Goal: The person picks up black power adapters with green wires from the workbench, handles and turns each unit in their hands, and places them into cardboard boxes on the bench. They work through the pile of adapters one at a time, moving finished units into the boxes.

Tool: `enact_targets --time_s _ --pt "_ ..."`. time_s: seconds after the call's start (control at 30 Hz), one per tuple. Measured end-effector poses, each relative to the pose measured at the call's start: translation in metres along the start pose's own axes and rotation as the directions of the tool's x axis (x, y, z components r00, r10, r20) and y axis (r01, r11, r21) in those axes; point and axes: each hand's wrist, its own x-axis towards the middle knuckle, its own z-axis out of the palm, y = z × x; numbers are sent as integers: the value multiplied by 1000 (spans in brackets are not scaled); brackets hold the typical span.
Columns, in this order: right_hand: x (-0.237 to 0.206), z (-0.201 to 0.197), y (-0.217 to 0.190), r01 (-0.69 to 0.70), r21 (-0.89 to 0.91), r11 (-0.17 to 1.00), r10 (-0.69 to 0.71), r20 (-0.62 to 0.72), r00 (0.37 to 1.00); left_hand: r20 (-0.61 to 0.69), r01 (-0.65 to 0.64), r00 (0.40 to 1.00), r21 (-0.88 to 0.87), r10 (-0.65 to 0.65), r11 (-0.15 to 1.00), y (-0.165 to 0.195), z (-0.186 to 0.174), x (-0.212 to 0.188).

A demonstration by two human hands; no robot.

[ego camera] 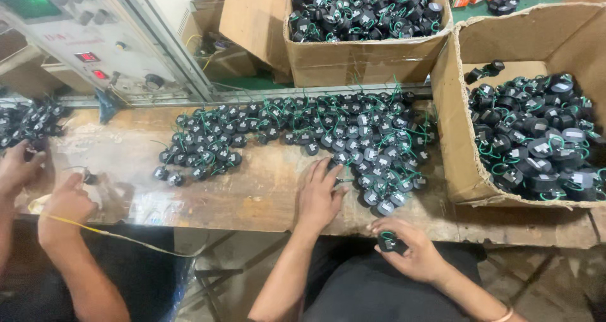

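Small black round part with green wire (387, 240) sits in my right hand (410, 254), grip closed around it, over lap below bench (252, 196) edge. I judge it light, stiff-bodied, wire floppy; hold by round body. Left hand (320, 196) flat on bench, fingers spread, touching pile of same parts (328, 132), too many to count. Two cardboard boxes (454, 139) hold more. Co-worker's two hands (38, 189) at left.
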Motion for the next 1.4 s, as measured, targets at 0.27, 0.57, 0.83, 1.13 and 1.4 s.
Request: enact_targets --time_s 0.27,0.57,0.83,1.13,1.4 --pt "-7 0 6 35 38 999 -37 72 997 -36 408 908 -136 -416 903 -26 14 -27" --pt "-12 7 24 -270 219 938 280 -15 960 -123 349 853 -587 -507 730 -38 -1 -44" --pt "-9 15 28 -398 415 818 401 85 912 118 275 953 -720 -278 637 -25 26 -47" --pt "-8 13 28 -476 470 743 459 160 874 185 209 977 -926 -104 316 10 -6 -52" --pt "-24 21 48 -522 307 796 460 256 851 50 -113 977 -709 209 696 59 4 -34"
